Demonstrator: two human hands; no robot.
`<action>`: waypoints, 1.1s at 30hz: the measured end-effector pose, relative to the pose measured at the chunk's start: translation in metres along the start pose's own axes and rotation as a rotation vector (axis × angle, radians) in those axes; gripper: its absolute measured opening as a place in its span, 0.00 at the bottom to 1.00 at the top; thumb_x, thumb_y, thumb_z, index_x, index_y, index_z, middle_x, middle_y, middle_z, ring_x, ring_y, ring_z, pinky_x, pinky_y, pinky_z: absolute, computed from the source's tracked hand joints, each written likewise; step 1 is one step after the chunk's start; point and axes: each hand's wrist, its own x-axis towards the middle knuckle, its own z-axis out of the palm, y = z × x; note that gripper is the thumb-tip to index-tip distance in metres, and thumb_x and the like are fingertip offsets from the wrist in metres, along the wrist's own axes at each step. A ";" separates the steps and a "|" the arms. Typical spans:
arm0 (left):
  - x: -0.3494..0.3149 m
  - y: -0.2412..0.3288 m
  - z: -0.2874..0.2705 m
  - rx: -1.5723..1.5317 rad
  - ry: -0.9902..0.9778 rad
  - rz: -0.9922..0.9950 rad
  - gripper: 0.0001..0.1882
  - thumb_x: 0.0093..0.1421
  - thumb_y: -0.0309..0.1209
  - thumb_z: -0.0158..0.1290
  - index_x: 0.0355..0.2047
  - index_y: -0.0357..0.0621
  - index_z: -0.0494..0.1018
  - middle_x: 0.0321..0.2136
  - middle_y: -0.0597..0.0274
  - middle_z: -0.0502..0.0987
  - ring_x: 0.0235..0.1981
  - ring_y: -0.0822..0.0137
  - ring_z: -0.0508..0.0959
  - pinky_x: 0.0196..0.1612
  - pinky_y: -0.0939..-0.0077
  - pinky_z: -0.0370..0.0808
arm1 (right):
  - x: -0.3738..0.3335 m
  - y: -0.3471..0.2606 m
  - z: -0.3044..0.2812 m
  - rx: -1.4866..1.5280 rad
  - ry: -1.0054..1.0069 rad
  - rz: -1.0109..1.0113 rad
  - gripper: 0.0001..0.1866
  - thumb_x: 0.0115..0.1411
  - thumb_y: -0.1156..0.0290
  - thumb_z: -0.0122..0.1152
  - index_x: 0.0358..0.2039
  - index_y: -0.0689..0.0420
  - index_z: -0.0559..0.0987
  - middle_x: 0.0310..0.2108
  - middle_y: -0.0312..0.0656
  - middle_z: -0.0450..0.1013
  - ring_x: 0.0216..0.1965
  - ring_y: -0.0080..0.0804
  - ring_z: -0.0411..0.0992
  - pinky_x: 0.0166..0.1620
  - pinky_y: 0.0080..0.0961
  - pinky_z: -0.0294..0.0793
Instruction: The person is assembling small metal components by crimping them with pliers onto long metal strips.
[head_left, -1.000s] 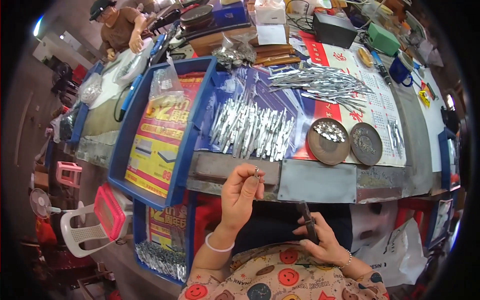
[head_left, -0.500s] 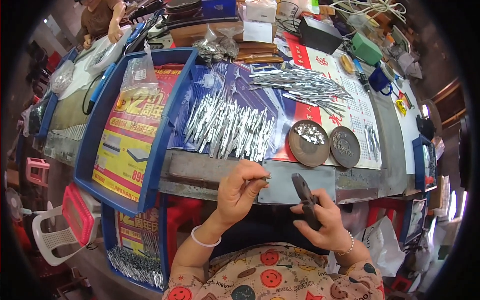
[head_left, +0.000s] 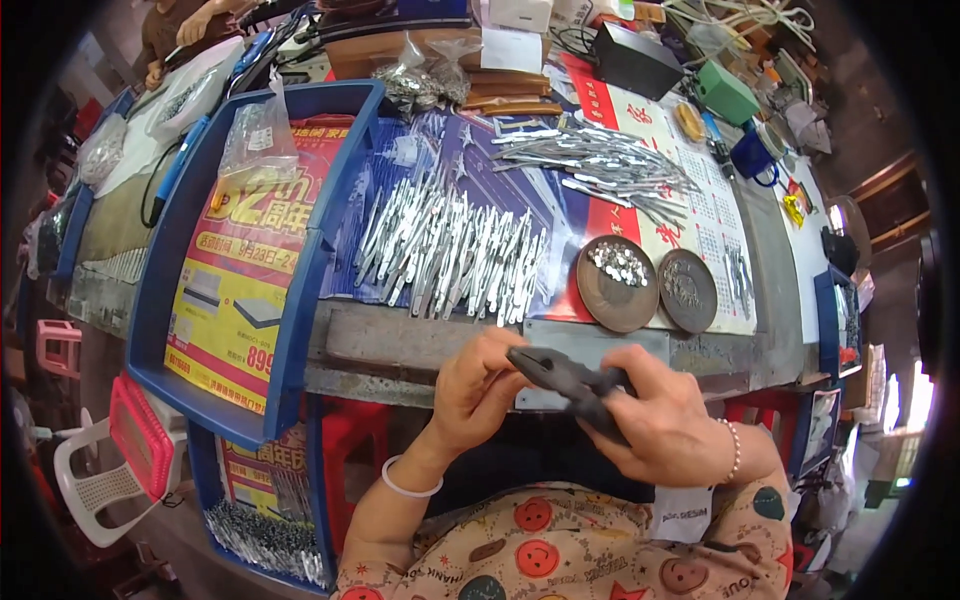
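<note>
My right hand (head_left: 658,412) is closed round the dark handles of a pair of pliers (head_left: 556,376), whose jaws point left. The jaw tip reaches the fingertips of my left hand (head_left: 472,392), which pinch a small metal piece, now mostly hidden behind the jaws. Both hands are held above the front edge of the bench. Just beyond them lies a wide pile of thin silvery metal strips (head_left: 450,250). To the right of that pile stand a brown dish (head_left: 612,308) with small shiny discs in it and a second dark dish (head_left: 690,312) with small bits.
A blue tray (head_left: 300,330) lined with printed sheets stands on the left; a lower blue bin (head_left: 212,500) holds more strips. Another heap of strips (head_left: 600,165) lies farther back. A blue mug (head_left: 755,158) and a black box (head_left: 636,62) are at the back right.
My right hand has brought the pliers left and turned their jaws toward my left fingertips. My left hand keeps its pinch. The whole view has shifted slightly.
</note>
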 end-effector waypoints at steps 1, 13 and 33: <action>-0.003 0.002 0.001 0.001 0.008 -0.023 0.07 0.62 0.24 0.55 0.38 0.36 0.69 0.34 0.55 0.74 0.30 0.71 0.74 0.32 0.81 0.72 | -0.002 0.001 -0.005 0.044 0.096 -0.051 0.11 0.45 0.73 0.69 0.26 0.61 0.74 0.40 0.49 0.68 0.29 0.42 0.72 0.28 0.32 0.74; -0.015 0.013 0.010 -0.452 0.294 -0.285 0.06 0.65 0.25 0.51 0.40 0.37 0.70 0.35 0.57 0.73 0.29 0.70 0.74 0.33 0.79 0.72 | -0.024 0.008 0.002 0.226 -0.010 0.109 0.11 0.48 0.68 0.69 0.29 0.61 0.79 0.36 0.47 0.68 0.29 0.40 0.72 0.30 0.33 0.74; -0.048 0.054 0.029 -0.598 0.332 -0.909 0.06 0.67 0.30 0.49 0.38 0.40 0.69 0.33 0.63 0.73 0.21 0.76 0.71 0.25 0.82 0.70 | -0.070 0.031 0.040 0.141 -0.238 -0.068 0.26 0.45 0.54 0.71 0.42 0.53 0.78 0.44 0.48 0.62 0.40 0.41 0.64 0.42 0.33 0.67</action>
